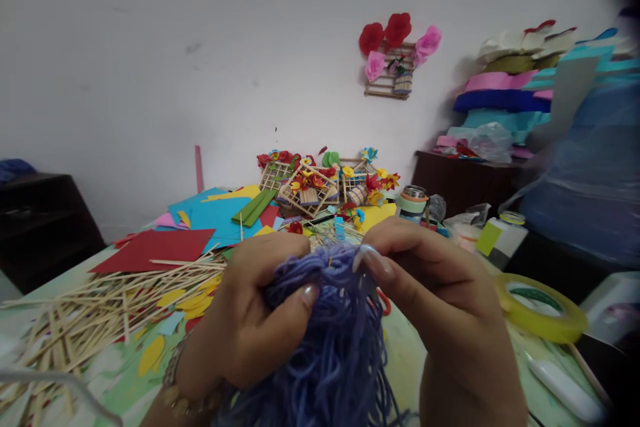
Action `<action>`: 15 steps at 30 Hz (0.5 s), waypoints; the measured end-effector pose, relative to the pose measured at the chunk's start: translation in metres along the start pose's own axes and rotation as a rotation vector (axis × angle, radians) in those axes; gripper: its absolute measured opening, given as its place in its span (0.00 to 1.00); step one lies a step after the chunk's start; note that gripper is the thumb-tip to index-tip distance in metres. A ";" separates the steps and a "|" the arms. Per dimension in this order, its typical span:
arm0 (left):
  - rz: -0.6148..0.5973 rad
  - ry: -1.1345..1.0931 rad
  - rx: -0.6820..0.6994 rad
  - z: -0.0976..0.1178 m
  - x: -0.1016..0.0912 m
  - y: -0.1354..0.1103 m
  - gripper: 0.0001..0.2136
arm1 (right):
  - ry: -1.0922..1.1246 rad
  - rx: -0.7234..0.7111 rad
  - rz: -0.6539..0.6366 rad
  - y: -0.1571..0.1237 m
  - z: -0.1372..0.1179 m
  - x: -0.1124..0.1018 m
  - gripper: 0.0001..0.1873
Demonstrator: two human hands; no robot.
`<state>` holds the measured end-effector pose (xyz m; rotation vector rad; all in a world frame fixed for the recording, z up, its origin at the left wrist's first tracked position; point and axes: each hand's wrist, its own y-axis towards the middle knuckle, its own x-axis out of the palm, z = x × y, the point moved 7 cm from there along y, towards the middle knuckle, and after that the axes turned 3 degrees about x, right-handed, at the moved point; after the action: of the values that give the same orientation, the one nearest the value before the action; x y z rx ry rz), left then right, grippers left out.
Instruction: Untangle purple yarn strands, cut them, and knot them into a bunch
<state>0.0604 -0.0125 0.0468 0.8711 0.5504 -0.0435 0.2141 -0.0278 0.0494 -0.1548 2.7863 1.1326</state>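
A bundle of purple yarn hangs between both hands, low in the middle of the view. My left hand is closed round its top, thumb pressed against the strands. My right hand pinches the strands at the top of the bundle with thumb and fingers. Both hands are held above the table, close to the camera.
The table carries a heap of thin wooden sticks, coloured paper sheets and small stick frames with paper flowers. A yellow tape roll lies at right. Folded cloth is stacked on a dark cabinet.
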 end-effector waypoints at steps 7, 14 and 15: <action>-0.211 -0.152 0.001 0.003 0.018 0.005 0.14 | 0.045 0.017 -0.030 0.006 0.007 0.004 0.03; -0.156 -0.268 -0.037 -0.004 0.021 0.008 0.07 | 0.082 0.076 -0.004 0.005 0.012 0.000 0.07; -0.138 -0.285 -0.052 -0.005 0.021 0.008 0.07 | 0.094 0.085 -0.003 0.005 0.012 0.000 0.07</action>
<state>0.0783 0.0003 0.0404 0.7595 0.3421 -0.2741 0.2144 -0.0158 0.0444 -0.2093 2.9093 1.0303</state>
